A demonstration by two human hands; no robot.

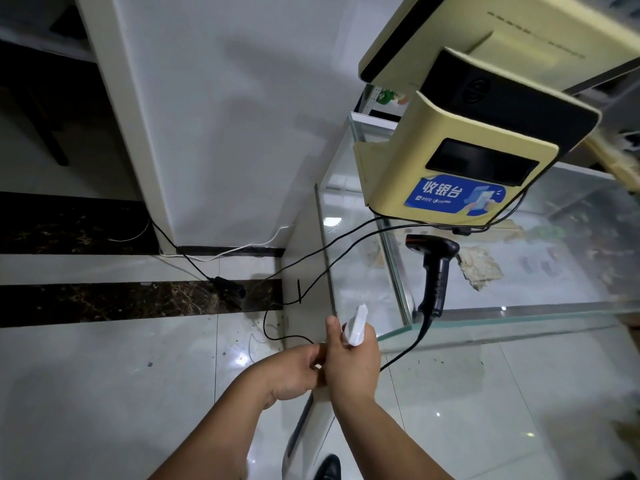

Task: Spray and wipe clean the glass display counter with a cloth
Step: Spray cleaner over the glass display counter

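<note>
The glass display counter (519, 296) fills the right side, its near corner just right of my hands. My right hand (349, 365) is closed around a white spray bottle (356, 325), whose nozzle head sticks up above my thumb. My left hand (294, 372) presses against the right one, fingers curled at the bottle's lower part, which is hidden. A beige crumpled cloth (481, 268) lies on the glass top, right of the scanner and away from both hands.
A black barcode scanner (436, 271) stands on the glass near the corner, its cable trailing over the edge. A yellow cashier terminal (460, 168) looms above the counter. Black cables and an adapter (228, 289) lie on the tiled floor. A white pillar (207, 116) stands behind.
</note>
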